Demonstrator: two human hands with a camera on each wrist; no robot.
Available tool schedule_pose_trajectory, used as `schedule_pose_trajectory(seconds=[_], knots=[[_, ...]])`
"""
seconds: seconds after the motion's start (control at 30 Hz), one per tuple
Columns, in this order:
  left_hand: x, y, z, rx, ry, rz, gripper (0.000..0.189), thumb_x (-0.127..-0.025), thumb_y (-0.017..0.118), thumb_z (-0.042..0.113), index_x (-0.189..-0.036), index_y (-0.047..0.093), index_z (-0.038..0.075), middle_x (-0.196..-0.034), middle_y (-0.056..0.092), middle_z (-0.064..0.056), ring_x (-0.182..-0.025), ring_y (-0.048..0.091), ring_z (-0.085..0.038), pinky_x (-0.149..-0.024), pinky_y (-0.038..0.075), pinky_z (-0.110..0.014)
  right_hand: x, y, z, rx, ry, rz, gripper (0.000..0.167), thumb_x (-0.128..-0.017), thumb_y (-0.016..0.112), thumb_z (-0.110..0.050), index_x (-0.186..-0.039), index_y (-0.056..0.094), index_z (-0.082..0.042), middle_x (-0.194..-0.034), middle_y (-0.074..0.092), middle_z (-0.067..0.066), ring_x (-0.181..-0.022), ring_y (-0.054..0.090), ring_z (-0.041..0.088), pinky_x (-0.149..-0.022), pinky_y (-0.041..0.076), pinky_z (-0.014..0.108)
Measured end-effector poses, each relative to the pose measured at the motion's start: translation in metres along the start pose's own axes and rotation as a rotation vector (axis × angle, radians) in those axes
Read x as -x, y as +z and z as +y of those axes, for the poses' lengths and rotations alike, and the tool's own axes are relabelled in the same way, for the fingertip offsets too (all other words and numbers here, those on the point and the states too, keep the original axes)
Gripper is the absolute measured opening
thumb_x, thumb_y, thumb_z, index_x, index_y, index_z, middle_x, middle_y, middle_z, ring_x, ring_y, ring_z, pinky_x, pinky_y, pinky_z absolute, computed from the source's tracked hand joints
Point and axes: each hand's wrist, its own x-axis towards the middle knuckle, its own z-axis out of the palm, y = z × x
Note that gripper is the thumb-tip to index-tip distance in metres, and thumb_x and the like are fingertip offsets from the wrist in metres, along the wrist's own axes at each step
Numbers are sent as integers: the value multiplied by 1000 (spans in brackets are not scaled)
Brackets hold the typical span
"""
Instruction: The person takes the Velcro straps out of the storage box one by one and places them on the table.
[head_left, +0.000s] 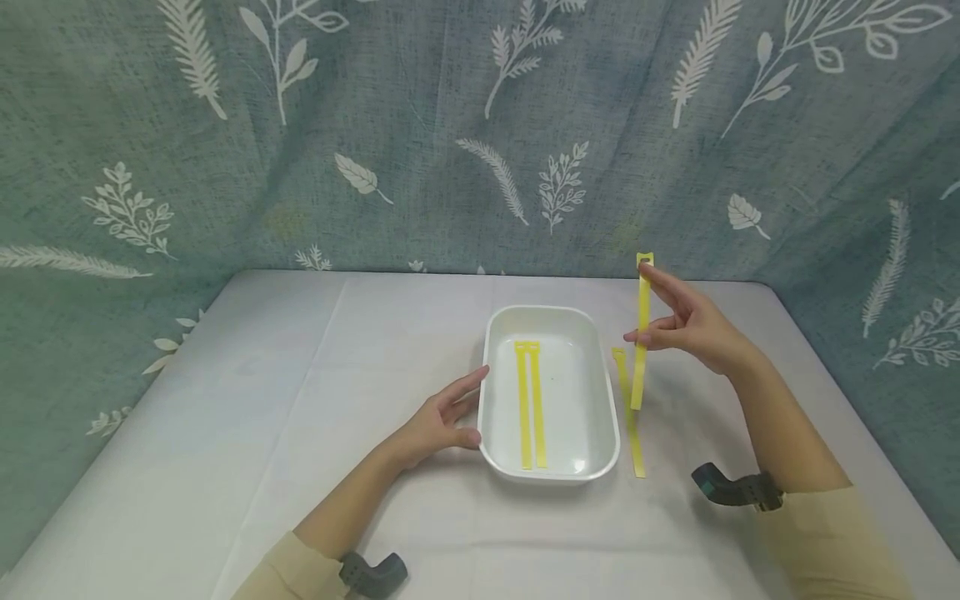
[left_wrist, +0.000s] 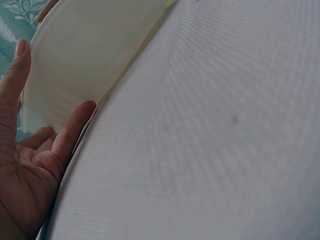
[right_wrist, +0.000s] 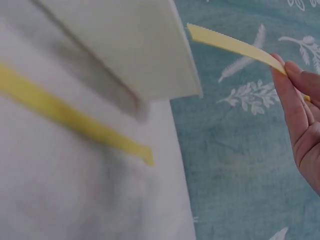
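A white rectangular tray (head_left: 549, 476) stands on the table with two yellow hook-and-loop cable ties (head_left: 529, 408) lying side by side inside it. My left hand (head_left: 431, 425) touches the tray's left side, fingers and thumb spread along its wall; the left wrist view shows fingertips (left_wrist: 85, 111) against that wall. To the right of the tray, my right hand (head_left: 697, 329) pinches another yellow cable tie (head_left: 639, 379) between thumb and fingers and holds it raised, slotted end up. Below it, a further yellow cable tie (head_left: 633, 442) lies on the cloth beside the tray's right wall.
A white cloth covers the table (head_left: 300, 467). Behind it hangs a blue-green curtain (head_left: 420, 125) with white leaf prints, which also runs along both sides. Each wrist wears a dark camera mount (head_left: 735, 490).
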Motion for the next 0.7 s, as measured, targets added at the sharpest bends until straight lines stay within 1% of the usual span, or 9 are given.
schedule_pose_trajectory(seconds=[0.1, 0.23, 0.33, 0.43, 0.6, 0.7], knots=[[0, 0, 1, -7, 3, 1, 98, -71, 83, 26, -150, 26, 22, -158, 16, 1, -143, 19, -31, -101, 44, -35, 7, -1, 4, 12, 8, -12, 91, -84, 66, 4, -153, 13, -23, -160, 0, 4, -92, 70, 22, -81, 56, 25], [1, 1, 3, -7, 6, 1, 98, -70, 84, 27, -150, 27, 23, -158, 17, 0, -143, 20, -32, -100, 45, -36, 16, 1, 11, 48, 49, 1, 92, -82, 70, -1, -152, 16, -27, -160, 3, 4, -91, 70, 25, -81, 56, 24], [1, 1, 3, 2, 11, -2, 99, -71, 83, 27, -150, 26, 21, -158, 16, -1, -143, 20, -33, -99, 47, -37, 23, 3, 17, 83, 70, -1, 93, -82, 72, -4, -153, 15, -26, -160, 3, 8, -90, 70, 24, -81, 56, 23], [1, 1, 2, 14, 11, -8, 99, -72, 83, 25, -151, 24, 19, -159, 15, -2, -143, 19, -34, -97, 48, -38, 30, 4, 23, 100, 75, -14, 94, -82, 72, -5, -153, 13, -23, -159, 2, 13, -90, 70, 24, -81, 55, 22], [1, 1, 3, -5, 0, -1, 98, -72, 83, 25, -151, 24, 20, -158, 15, 0, -143, 19, -33, -100, 46, -38, 42, 6, 33, 76, 96, -27, 95, -82, 73, -7, -153, 13, -21, -159, 2, 13, -92, 68, 31, -81, 56, 24], [1, 1, 3, -15, -7, 5, 99, -71, 83, 26, -151, 25, 20, -158, 16, 1, -143, 20, -32, -102, 43, -37, 48, 7, 40, 68, 102, -27, 94, -81, 73, -8, -153, 13, -21, -159, 3, 14, -91, 68, 29, -82, 55, 23]])
